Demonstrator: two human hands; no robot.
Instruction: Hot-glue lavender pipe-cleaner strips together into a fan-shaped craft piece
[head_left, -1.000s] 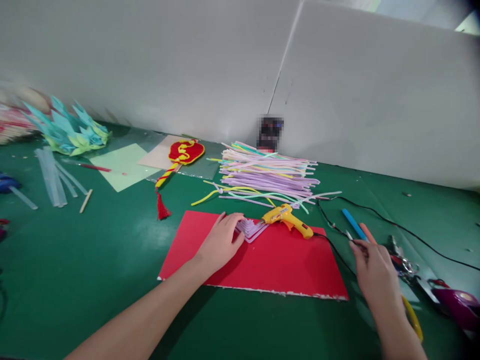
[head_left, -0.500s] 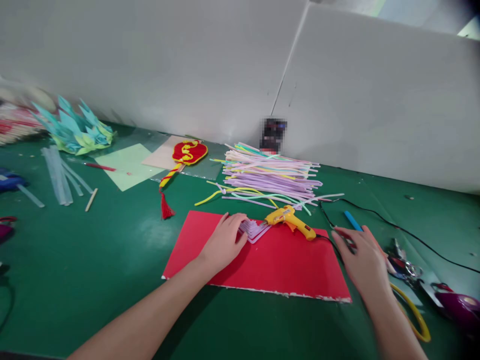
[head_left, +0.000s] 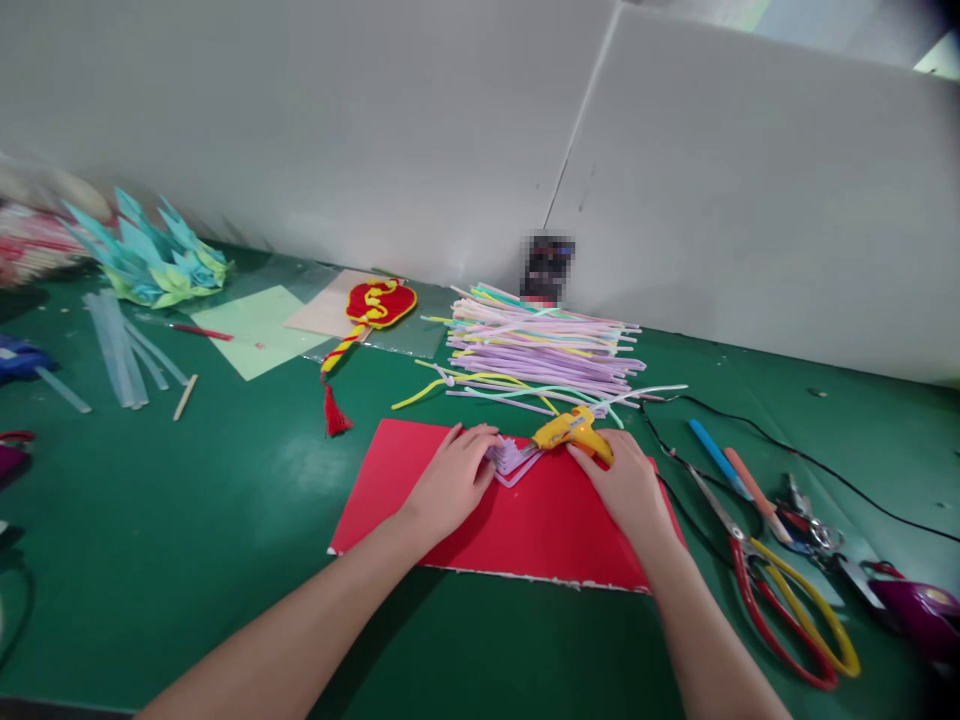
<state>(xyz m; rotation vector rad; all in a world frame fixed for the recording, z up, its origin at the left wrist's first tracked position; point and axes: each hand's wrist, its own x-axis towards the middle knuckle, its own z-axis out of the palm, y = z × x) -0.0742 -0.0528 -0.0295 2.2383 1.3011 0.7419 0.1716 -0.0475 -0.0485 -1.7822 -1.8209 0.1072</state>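
Note:
My left hand (head_left: pixel 456 485) rests on the red board (head_left: pixel 525 540), its fingers curled on the left end of a lilac piece (head_left: pixel 510 462) made of nested, bent pipe cleaners. The fingers cover part of that piece. My right hand (head_left: pixel 626 480) is closed around the handle of a yellow hot glue gun (head_left: pixel 566 428). The gun's nozzle points left and sits close to the lilac piece; whether they touch I cannot tell. Scissors (head_left: pixel 750 560) with one red and one yellow handle lie to the right of my right hand.
Behind the board lies a pile of pastel pipe cleaners (head_left: pixel 540 345). A red and yellow tasselled fan (head_left: pixel 381 303), clear glue sticks (head_left: pixel 114 350) and a teal folded-paper piece (head_left: pixel 154 255) are to the left. A black cord (head_left: pixel 787 440) and pliers (head_left: pixel 814 525) lie right.
My right hand has moved left from over the scissors onto the glue gun's handle, uncovering the scissors. My left hand stays at the lilac piece.

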